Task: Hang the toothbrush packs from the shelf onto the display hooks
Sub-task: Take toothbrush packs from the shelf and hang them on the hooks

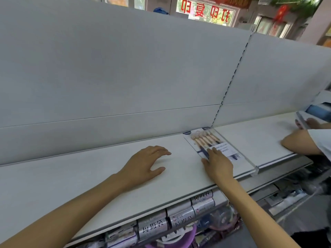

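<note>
A flat pack of toothbrushes [206,140] with pale heads and a white label lies on the white shelf [89,178], against a clear acrylic divider [240,154]. My right hand [217,162] lies flat on the pack's near end, fingers straight and pressing on it. My left hand [146,162] hovers or rests on the bare shelf to the left of the pack, fingers loosely spread and holding nothing. No display hooks show in this view.
A grey back panel [125,68] rises behind the shelf. At the far right another person's arm [302,142] rests on the shelf and their hand [311,122] holds a blue-and-white pack [317,110]. Rolled bag packs [180,217] fill the shelf below.
</note>
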